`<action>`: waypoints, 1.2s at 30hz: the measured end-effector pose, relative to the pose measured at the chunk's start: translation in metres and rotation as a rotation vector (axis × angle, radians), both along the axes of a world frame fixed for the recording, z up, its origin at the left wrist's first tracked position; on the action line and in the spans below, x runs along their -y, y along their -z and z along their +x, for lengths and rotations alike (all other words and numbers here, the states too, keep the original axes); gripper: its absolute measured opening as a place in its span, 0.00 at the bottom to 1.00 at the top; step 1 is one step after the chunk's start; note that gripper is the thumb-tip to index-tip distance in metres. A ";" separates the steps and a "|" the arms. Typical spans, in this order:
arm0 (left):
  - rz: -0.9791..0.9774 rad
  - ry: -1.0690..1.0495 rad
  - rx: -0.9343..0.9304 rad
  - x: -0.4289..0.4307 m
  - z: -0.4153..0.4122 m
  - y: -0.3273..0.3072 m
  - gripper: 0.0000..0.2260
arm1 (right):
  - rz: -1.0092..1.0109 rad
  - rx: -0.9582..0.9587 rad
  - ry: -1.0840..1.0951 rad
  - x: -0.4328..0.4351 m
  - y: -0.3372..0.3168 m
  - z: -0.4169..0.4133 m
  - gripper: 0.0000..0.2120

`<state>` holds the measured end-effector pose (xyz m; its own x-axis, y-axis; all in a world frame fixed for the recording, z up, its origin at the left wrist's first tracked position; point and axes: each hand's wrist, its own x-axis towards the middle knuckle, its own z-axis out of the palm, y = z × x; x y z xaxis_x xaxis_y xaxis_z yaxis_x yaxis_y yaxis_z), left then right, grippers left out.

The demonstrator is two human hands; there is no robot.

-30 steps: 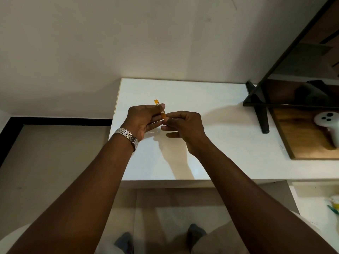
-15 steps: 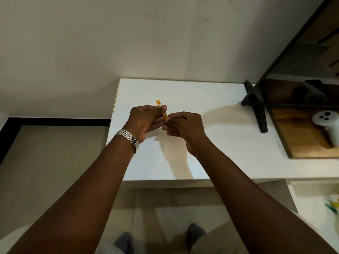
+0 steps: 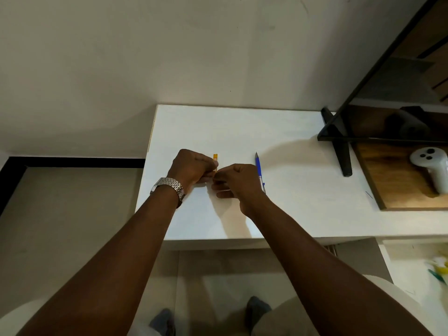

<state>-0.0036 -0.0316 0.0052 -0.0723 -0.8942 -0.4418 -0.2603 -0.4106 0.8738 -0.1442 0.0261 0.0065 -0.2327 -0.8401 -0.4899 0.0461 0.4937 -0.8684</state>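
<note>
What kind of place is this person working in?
Most likely a room at home, perhaps a living room or a study corner. A white table stands against a plain wall, a dark flat screen on its stand sits at the right, and a white game controller lies on a wooden board.

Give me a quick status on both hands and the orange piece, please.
Left hand grips orange piece. Right hand pinches its near end. Blue pen lies beside right hand.
</note>
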 end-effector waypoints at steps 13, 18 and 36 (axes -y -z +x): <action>-0.089 0.034 0.136 -0.005 -0.001 0.006 0.02 | -0.020 -0.171 -0.037 -0.003 0.010 0.001 0.06; -0.108 0.028 0.162 -0.006 -0.003 0.006 0.02 | -0.035 -0.219 -0.040 -0.001 0.012 0.001 0.06; -0.194 0.057 0.256 -0.007 -0.006 0.005 0.03 | -0.050 -0.342 -0.098 0.001 0.017 0.000 0.05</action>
